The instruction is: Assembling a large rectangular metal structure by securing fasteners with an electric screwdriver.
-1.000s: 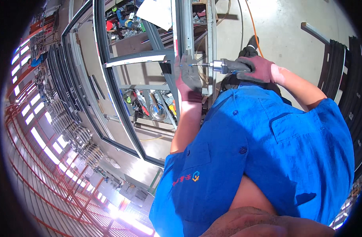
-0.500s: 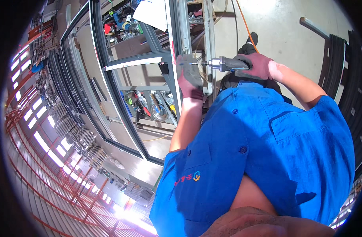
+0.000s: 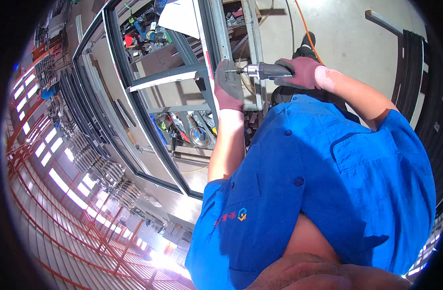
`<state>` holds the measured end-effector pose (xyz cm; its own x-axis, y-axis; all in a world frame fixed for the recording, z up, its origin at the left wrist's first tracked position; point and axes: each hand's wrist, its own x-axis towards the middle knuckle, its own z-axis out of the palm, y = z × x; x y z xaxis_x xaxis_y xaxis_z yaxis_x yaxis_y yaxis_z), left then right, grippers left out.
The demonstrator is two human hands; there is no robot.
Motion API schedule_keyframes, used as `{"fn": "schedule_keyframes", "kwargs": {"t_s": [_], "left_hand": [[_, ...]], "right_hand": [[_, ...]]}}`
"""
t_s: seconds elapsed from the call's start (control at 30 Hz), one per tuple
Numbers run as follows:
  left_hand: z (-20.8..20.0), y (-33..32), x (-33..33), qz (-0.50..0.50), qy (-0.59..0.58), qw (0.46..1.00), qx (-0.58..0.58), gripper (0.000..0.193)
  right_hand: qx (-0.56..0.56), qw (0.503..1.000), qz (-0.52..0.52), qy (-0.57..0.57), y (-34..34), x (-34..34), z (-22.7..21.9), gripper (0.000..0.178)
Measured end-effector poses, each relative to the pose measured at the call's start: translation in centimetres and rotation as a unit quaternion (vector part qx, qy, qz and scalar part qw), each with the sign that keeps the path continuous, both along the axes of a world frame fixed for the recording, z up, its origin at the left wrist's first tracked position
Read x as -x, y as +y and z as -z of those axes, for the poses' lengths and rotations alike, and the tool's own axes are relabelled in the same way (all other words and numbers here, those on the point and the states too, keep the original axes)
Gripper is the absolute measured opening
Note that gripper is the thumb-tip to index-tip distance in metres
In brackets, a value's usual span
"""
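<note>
- Fingers (image 3: pixel 298 72) of right hand (image 3: pixel 302 72) wrapped around power screwdriver (image 3: pixel 262 71), long axis pointing left at grey frame upright (image 3: pixel 220 36).
- Left hand (image 3: pixel 229 87) closed on upright, just beside bit tip, nearer.

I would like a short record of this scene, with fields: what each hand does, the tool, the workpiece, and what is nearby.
left hand: gloved left hand rests on the metal frame, at the tip of the tool
right hand: gloved right hand grips the power screwdriver
tool: held level, its bit pointing at the frame's upright bar
workpiece: large dark metal frame with a pale crossbar
nearby: assorted tools seen through the frame; orange cable on the floor
</note>
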<state>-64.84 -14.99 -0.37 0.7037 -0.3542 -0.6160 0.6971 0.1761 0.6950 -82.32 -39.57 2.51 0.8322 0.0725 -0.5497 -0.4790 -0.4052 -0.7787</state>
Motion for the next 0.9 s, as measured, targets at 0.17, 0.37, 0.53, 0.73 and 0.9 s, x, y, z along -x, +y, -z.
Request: {"fn": "schedule_keyframes", "kwargs": {"t_s": [0.17, 0.37, 0.53, 0.73, 0.9], "left_hand": [[-1.0, 1.6, 0.0, 0.004, 0.014, 1.0, -0.019, 0.031], [-5.2, 6.4, -1.8, 0.224, -0.463, 0.765, -0.386, 0.062], [-3.9, 6.7, -8.9, 0.364, -0.656, 0.511, -0.42, 0.096], [-2.0, 6.8, -9.6, 0.356, -0.627, 0.535, -0.44, 0.082], [-1.0, 7.8, -9.9, 0.363, -0.629, 0.524, -0.444, 0.091]], "right_hand": [[0.033, 0.999, -0.024, 0.009, 0.1, -1.3, 0.1, 0.057], [0.004, 0.999, -0.019, 0.035, -0.5, -2.5, -0.5, 0.054], [-0.002, 0.999, -0.021, 0.05, -0.2, -3.4, -1.1, 0.057], [0.065, 0.996, -0.03, 0.045, 0.5, -4.3, -2.0, 0.056], [0.091, 0.995, -0.016, 0.037, 2.1, -5.0, -2.9, 0.056]]}}
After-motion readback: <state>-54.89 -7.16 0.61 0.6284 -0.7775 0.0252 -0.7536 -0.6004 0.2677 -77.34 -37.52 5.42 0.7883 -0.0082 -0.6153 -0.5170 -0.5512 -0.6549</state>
